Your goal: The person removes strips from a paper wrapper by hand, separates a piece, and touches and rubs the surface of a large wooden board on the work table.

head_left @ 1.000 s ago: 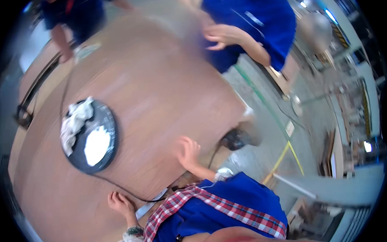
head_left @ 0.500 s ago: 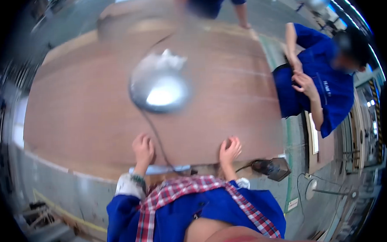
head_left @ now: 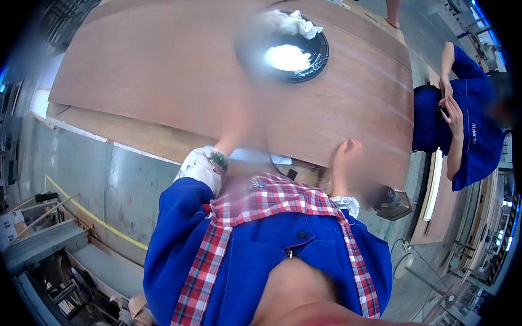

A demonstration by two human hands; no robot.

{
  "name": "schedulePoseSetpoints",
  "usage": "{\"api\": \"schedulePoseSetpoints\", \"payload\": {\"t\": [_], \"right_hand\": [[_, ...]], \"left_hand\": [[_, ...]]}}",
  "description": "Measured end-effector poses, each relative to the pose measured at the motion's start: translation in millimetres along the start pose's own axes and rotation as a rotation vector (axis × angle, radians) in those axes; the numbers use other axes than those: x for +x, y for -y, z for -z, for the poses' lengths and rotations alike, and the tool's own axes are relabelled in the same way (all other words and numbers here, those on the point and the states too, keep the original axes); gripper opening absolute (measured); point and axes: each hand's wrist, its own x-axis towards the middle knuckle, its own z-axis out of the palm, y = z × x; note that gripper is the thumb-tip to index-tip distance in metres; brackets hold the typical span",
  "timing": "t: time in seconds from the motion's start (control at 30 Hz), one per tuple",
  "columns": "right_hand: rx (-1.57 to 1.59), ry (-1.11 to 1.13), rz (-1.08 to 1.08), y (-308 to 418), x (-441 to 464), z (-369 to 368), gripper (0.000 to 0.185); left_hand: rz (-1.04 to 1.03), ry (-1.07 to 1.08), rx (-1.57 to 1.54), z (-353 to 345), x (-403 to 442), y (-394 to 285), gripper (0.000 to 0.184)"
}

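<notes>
A large brown wood sheet (head_left: 171,68) lies before me, with a black round dish (head_left: 320,60) toward its far side. White, shiny stuff (head_left: 289,57) is in the dish, and a crumpled white cloth (head_left: 302,26) lies at its rim. My left hand (head_left: 236,115) is over the near part of the sheet; a blur hides its fingers. At the sheet's near edge on the right rests my right hand (head_left: 348,151), fingers loosely bent and nothing seen in it. A dark cable (head_left: 270,157) runs between my hands.
A dark tool (head_left: 389,200) with a boxy end is right of my right hand. One co-worker (head_left: 466,115) stands at the right with hands together; another person's arm (head_left: 392,12) leans on the far edge. A wheeled stand (head_left: 404,265) is at lower right.
My view has turned and shifted, so the sheet and dish appear higher and farther right. My left hand has become blurred. My right hand remains at the near edge of the sheet.
</notes>
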Motion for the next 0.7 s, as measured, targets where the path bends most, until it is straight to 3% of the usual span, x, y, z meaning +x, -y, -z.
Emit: {"api": "schedulePoseSetpoints", "payload": {"t": [0.07,0.13,0.17,0.23,0.43,0.57,0.7], "right_hand": [[-0.046,0.004,0.005,0,3,5,0.027],[-0.125,-0.028,-0.005,-12,6,-4,0.027],[-0.162,-0.030,-0.022,-33,18,-8,0.028],[-0.177,-0.011,-0.058,-28,19,-4,0.029],[-0.205,0.035,-0.086,-31,23,5,0.031],[-0.218,0.048,-0.068,-44,18,1,0.040],[-0.162,0.084,-0.110,-42,11,4,0.047]], "left_hand": [[-0.028,0.038,0.013,-5,1,3,0.018],[-0.199,-0.028,-0.060,-22,-5,33,0.020],[-0.211,0.005,-0.069,-33,4,15,0.020],[-0.168,0.095,-0.150,-12,15,1,0.021],[-0.089,0.000,0.225,-18,27,51,0.036],[0.025,0.086,0.337,-20,25,92,0.045],[-0.055,0.100,0.299,-22,12,97,0.047]]}}
